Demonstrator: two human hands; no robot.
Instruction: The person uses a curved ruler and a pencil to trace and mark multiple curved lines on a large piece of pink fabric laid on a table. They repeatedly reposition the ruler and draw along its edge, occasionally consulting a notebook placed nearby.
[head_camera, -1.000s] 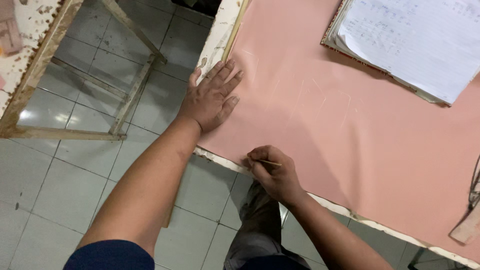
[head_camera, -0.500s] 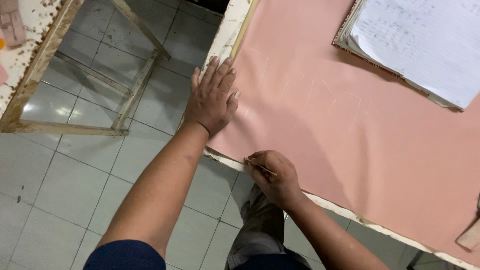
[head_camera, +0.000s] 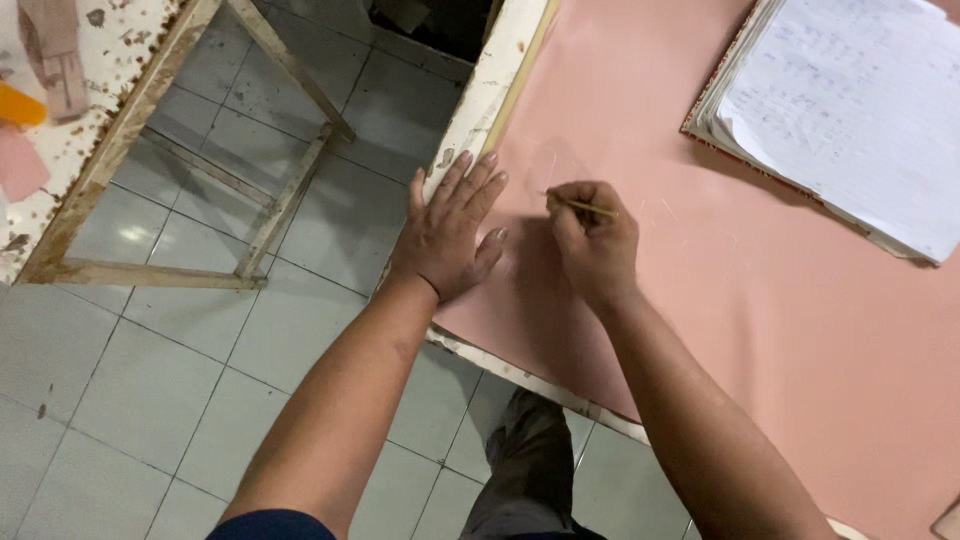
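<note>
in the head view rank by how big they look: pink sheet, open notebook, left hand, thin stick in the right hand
1. pink sheet, by far the largest
2. open notebook, partly cut off by the frame edge
3. left hand, flat on the sheet
4. thin stick, mostly hidden in the right hand

The sheet (head_camera: 760, 300) covering the tabletop is plain salmon pink — with faint pale scratch lines near the thin yellowish pencil (head_camera: 583, 207). The table's edge (head_camera: 480, 95) is chipped cream paint. At the far right corner lies an open notebook (head_camera: 850, 110) — white pages, faint bluish writing, a red-patterned cover rim. The floor tiles (head_camera: 150, 400) are pale grey-green.
</note>
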